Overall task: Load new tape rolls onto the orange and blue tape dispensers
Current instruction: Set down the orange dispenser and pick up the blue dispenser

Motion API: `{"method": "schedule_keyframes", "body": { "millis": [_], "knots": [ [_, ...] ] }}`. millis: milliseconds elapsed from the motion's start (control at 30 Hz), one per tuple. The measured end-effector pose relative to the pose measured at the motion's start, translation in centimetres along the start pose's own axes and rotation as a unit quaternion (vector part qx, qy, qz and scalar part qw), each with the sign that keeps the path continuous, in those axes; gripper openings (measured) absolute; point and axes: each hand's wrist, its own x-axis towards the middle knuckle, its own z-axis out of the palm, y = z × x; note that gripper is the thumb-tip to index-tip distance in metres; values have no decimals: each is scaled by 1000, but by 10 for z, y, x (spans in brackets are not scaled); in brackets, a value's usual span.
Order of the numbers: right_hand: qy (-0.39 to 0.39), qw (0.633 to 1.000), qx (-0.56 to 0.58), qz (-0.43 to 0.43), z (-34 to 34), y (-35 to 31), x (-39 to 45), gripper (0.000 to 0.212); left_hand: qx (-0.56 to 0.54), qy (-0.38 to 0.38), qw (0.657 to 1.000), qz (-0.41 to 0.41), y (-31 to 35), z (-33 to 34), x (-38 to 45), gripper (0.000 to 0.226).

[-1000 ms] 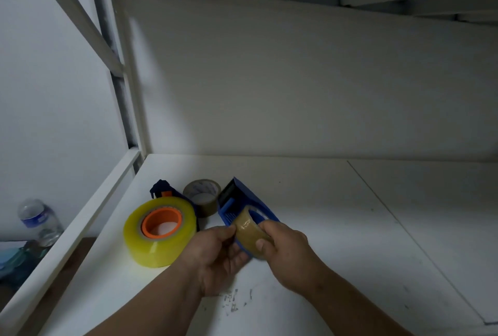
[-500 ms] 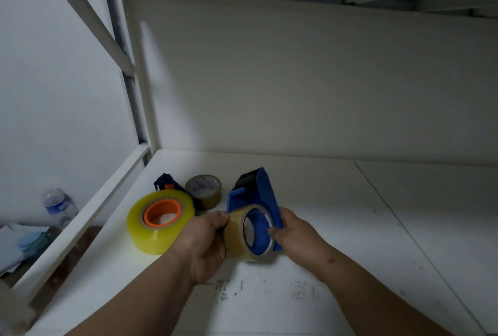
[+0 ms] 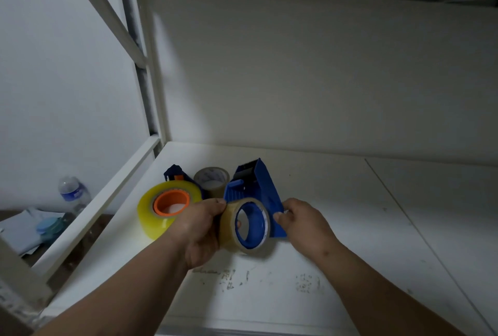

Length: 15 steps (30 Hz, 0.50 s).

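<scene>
From the head view, our left hand (image 3: 200, 230) wraps its fingers round the clear tape roll (image 3: 244, 225), seating it on the blue tape dispenser (image 3: 262, 187) hub. Our right hand (image 3: 301, 223) pinches the dispenser's rear edge, likely bracing it. The orange tape dispenser (image 3: 172, 199) sits loaded on the white table (image 3: 350, 228), beside a brown tape roll (image 3: 211, 178).

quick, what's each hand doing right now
left hand: gripping the tape roll
right hand: holding the blue dispenser
</scene>
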Motion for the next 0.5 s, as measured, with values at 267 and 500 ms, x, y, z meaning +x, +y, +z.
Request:
{"method": "schedule_keyframes", "body": {
  "millis": [267,500],
  "knots": [
    [72,989,81,-97,6,-52,-25,20,-16,37,997,72,2,17,1,17],
    [-28,994,62,-88,22,-57,-28,16,-15,41,996,81,0,15,-1,19]
  ]
}}
